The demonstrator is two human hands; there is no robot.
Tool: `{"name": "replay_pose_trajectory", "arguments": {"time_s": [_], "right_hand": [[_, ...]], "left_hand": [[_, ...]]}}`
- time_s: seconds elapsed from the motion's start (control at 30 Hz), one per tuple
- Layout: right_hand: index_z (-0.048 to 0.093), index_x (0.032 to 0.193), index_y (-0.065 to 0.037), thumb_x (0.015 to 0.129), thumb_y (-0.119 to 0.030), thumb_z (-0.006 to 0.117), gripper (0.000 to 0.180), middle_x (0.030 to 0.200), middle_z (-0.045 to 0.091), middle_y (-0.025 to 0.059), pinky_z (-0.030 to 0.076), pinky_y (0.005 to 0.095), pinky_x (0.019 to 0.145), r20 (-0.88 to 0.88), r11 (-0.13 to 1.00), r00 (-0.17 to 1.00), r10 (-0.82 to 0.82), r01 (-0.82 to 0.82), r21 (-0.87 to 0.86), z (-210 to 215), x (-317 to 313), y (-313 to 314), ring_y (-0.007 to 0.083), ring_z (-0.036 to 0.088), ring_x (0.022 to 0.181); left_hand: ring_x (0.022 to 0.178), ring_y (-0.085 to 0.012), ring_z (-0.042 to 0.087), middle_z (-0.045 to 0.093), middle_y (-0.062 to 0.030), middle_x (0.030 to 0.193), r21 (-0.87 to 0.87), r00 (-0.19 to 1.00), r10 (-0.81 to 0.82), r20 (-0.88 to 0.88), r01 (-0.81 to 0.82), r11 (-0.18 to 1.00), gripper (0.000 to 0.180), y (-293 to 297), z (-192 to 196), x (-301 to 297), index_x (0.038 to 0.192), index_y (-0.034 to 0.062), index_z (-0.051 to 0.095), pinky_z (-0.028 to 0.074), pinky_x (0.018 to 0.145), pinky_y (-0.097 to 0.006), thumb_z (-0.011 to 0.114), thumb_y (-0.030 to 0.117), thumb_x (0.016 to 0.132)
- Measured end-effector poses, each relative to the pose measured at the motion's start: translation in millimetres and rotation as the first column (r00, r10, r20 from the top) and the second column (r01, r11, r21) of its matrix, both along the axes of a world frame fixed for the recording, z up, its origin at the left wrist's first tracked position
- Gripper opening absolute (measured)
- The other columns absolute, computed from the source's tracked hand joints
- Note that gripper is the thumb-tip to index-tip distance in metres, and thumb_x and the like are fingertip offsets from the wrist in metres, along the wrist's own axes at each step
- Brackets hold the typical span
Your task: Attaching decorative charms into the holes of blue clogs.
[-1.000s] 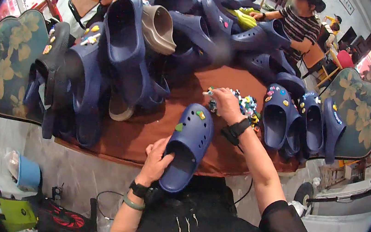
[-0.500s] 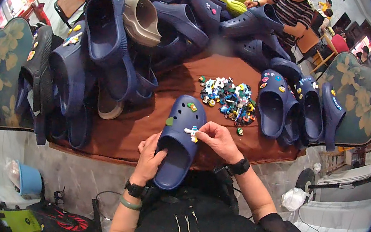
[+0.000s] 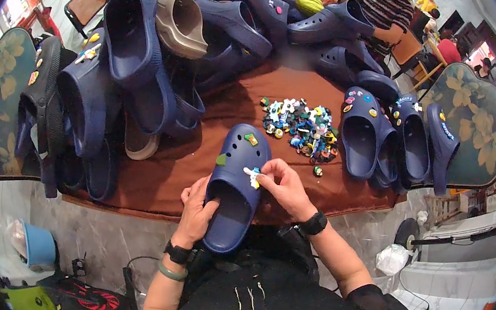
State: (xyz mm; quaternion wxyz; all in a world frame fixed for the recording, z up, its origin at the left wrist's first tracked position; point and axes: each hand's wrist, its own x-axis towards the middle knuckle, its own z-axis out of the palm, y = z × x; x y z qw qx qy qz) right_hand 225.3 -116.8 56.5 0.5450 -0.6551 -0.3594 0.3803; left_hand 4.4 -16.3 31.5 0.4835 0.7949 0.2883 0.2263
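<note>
A navy blue clog (image 3: pixel 232 181) is tilted up in front of me at the table's near edge, toe pointing away. My left hand (image 3: pixel 195 210) grips its left side, thumb inside the opening. Between the thumb and fingers of my right hand (image 3: pixel 286 187) is a small white, blue and yellow shoe charm (image 3: pixel 254 177), against the right side of the clog's upper. Whether its peg sits in a hole is hidden. A green and orange charm (image 3: pixel 251 139) is on the toe, and a plain green one (image 3: pixel 221 160) is on the left side.
A heap of mixed charms (image 3: pixel 304 128) lies on the brown tablecloth (image 3: pixel 229 103), with a single charm (image 3: pixel 318 171) nearer me. Navy clogs (image 3: pixel 128 47) are piled left and behind; decorated clogs (image 3: pixel 360 135) stand right. Another person (image 3: pixel 386 11) sits across the table.
The view has shifted slightly, so the scene sits a little differently. Both hands keep their hold, and the charm stays at the same part of the clog.
</note>
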Motion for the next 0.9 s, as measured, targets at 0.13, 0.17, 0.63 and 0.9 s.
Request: {"name": "replay_pose_trajectory", "arguments": {"time_s": [0.13, 0.17, 0.63, 0.9], "right_hand": [[0.067, 0.103, -0.001, 0.087, -0.009, 0.07, 0.018, 0.088, 0.06, 0.0064, 0.049, 0.0285, 0.067, 0.438, 0.985, 0.898, 0.037, -0.105, 0.133, 8, 4, -2, 0.0161, 0.06, 0.075], [0.067, 0.103, -0.001, 0.087, -0.009, 0.07, 0.018, 0.088, 0.06, 0.0064, 0.049, 0.0285, 0.067, 0.438, 0.985, 0.898, 0.036, -0.105, 0.134, 8, 6, -2, 0.0161, 0.06, 0.075], [0.066, 0.114, -0.008, 0.083, -0.003, 0.067, 0.032, 0.106, 0.061, 0.0095, 0.051, 0.037, 0.084, 0.776, 0.761, 0.543, 0.321, -0.636, 0.13, 13, 45, 12, 0.0282, 0.059, 0.1], [0.067, 0.115, -0.005, 0.086, -0.008, 0.069, 0.029, 0.105, 0.063, 0.0105, 0.051, 0.0362, 0.084, 0.6, 0.863, 0.766, 0.229, -0.445, 0.239, 20, 48, 1, 0.026, 0.062, 0.092]], "left_hand": [[0.127, -0.022, 0.042, 0.052, -0.0111, 0.136, -0.007, 1.0, -0.002, 0.009, 0.002, 1.0, 0.053, -2, 3, 0, 0.139, 0.006, 0.048, 0.018, 0.106, -0.038, 0.055, 0.02, 0.088], [0.128, -0.022, 0.042, 0.052, -0.0112, 0.135, -0.007, 1.0, 0.003, 0.001, -0.003, 1.0, 0.053, -1, 2, 0, 0.139, 0.006, 0.048, 0.018, 0.106, -0.038, 0.056, 0.02, 0.088], [0.124, -0.0237, 0.041, 0.052, -0.0114, 0.136, -0.033, 0.998, 0.059, -0.039, -0.06, 0.998, 0.051, -3, -1, 2, 0.134, 0.0048, 0.053, 0.02, 0.106, -0.037, 0.057, 0.017, 0.084], [0.127, -0.0237, 0.04, 0.052, -0.0125, 0.137, -0.019, 0.999, -0.011, -0.037, 0.01, 1.0, 0.052, 4, -7, -3, 0.134, 0.004, 0.052, 0.019, 0.107, -0.036, 0.055, 0.017, 0.084]]}}
